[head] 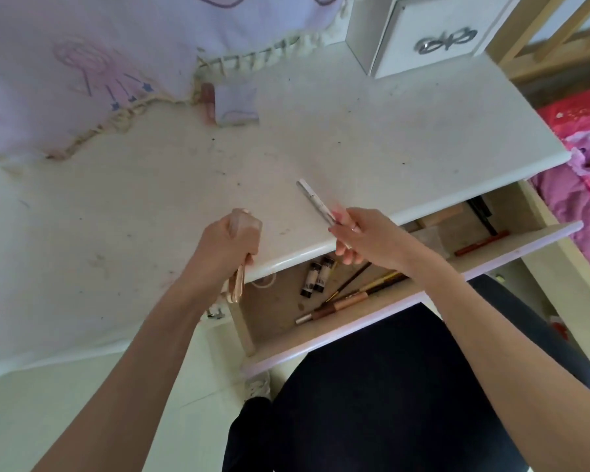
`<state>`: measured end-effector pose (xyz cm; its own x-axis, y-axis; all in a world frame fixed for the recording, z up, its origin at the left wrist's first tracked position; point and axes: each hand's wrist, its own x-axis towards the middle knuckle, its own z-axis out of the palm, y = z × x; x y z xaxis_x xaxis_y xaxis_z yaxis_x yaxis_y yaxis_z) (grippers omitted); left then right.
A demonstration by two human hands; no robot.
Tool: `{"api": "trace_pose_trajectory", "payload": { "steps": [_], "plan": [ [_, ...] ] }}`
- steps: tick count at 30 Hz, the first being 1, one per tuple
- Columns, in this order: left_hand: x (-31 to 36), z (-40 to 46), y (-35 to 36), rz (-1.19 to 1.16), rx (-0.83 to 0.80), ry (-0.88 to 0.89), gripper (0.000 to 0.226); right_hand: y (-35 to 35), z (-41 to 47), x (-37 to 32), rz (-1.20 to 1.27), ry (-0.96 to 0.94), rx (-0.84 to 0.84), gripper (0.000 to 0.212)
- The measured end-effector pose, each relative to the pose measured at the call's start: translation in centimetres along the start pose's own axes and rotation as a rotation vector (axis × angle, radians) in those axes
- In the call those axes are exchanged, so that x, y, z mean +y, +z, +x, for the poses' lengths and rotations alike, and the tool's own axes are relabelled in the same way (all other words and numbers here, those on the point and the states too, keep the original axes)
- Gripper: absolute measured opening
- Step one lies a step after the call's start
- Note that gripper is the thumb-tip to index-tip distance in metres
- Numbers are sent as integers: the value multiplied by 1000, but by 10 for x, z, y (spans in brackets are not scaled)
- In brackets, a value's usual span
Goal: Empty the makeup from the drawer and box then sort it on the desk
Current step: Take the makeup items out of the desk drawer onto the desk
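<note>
Over the open drawer (pixel 321 338), where two small dark-capped tubes (pixel 315 279) and several pencils (pixel 341 303) lie loose, the left hand (pixel 223 248) grips a bundle of rose-gold sticks (pixel 236 286) and the right hand (pixel 361 238) pinches a silver pen-like tube (pixel 315 204) above the desk (pixel 372 137) edge. Farther back, a pink tube (pixel 207 98) lies beside a lilac cloth (pixel 82 63), and a small white box (pixel 430 32) stands at the far right corner.
</note>
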<state>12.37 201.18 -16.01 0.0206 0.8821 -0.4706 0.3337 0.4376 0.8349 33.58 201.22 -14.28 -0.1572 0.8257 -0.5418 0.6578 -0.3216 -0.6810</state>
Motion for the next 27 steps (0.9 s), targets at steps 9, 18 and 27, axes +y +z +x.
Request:
{"api": "trace_pose_trajectory", "payload": {
  "steps": [9, 18, 27],
  "plan": [
    [12, 112, -53, -42, 442, 41, 10, 13, 106, -60, 148, 128, 282, 16],
    [38, 185, -61, -94, 606, 106, 27, 8, 173, -101, 279, 43, 521, 46],
    [32, 155, -63, 118, 409, 233, 22, 24, 163, -86, -150, -158, 424, 52]
  ]
}}
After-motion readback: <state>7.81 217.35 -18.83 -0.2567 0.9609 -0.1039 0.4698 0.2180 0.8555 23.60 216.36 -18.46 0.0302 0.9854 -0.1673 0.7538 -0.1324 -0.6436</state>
